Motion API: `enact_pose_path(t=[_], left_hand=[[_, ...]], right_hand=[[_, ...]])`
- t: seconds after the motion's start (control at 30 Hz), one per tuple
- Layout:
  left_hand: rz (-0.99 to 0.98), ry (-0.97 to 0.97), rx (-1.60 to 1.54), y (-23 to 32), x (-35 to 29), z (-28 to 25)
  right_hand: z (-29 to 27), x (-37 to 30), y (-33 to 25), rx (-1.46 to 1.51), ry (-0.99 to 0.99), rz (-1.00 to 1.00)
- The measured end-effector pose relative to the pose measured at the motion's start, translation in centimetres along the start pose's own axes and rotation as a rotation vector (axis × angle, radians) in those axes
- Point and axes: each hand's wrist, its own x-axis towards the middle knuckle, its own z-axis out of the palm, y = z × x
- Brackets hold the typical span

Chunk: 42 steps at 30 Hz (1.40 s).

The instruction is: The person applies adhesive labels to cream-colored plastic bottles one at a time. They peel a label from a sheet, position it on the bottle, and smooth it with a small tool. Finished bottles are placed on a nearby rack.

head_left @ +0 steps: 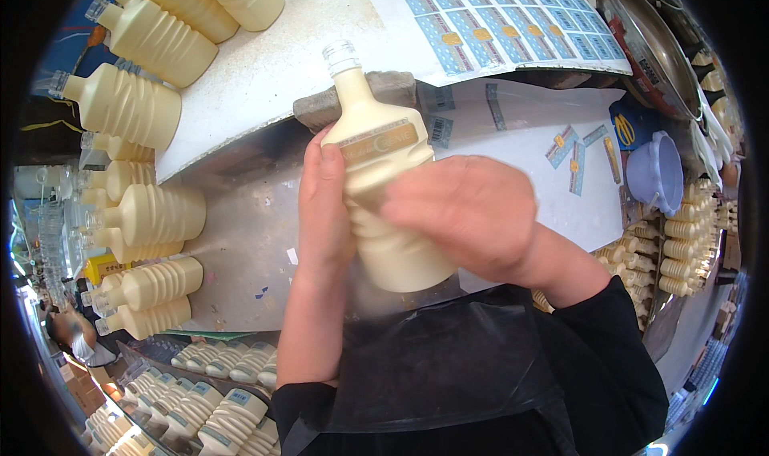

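A cream-coloured plastic bottle [404,256] with a clear threaded neck and ribbed body lies tilted in front of me, its neck pointing away. A gold-brown label band [380,141] runs across its shoulder. My left hand [324,204] grips the bottle's left side, thumb along the edge, the other fingers mostly hidden. Over the middle of the bottle is my right hand [473,208], smeared by motion, its fingertips at the front face. A small brownish patch shows by those fingertips; I cannot make out what it is. A grey block [316,108] sits behind the bottle's neck.
Blue label sheets [489,28] lie on the white board at the back. Loose cut labels [577,168] are scattered to the right, near a lilac bucket [655,172] and yellow-handled scissors [623,130]. More cream bottles [128,104] line the left edge; labelled ones [232,420] fill the lower left.
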Motion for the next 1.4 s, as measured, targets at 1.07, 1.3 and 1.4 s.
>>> enact_pose_path(t=[1.07,1.3,1.4], left_hand=[[0.068,0.062,-0.072,0.2,-0.4,-0.3],[0.062,0.021,0.012,0.3,-0.2,-0.3],[0.077,0.015,-0.002,-0.3,0.1,-1.0]], right_hand=[[1.2,1.6,3.9,0.565,-0.172,0.982],[1.9,1.1,4.0,0.513,-0.131,1.01],[1.9,1.1,3.9,0.53,-0.123,1.007]])
